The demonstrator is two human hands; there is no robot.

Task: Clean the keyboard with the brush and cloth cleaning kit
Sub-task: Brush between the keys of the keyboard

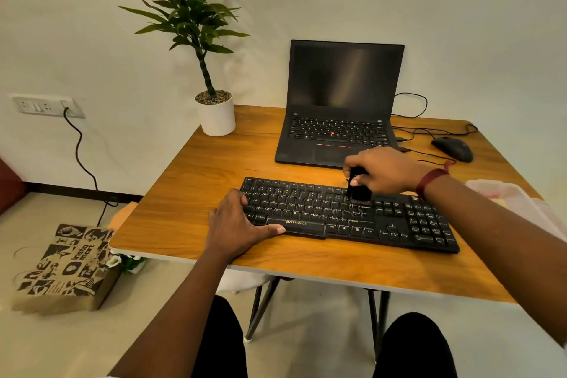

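A black keyboard [322,212] lies across the wooden table [196,181] in front of me. My right hand [383,172] grips a small black brush [358,189], whose bristles touch the keys in the upper middle rows of the keyboard. My left hand [236,224] rests on the keyboard's left end, with the thumb stretched along the front edge near the space bar and the fingers over the left side. No cloth can be made out.
An open black laptop [340,101] stands behind the keyboard. A white potted plant [216,113] sits at the back left, a black mouse [452,149] with cables at the back right. A pale plastic bag [515,193] lies at the right edge. A paper bag [66,267] stands on the floor.
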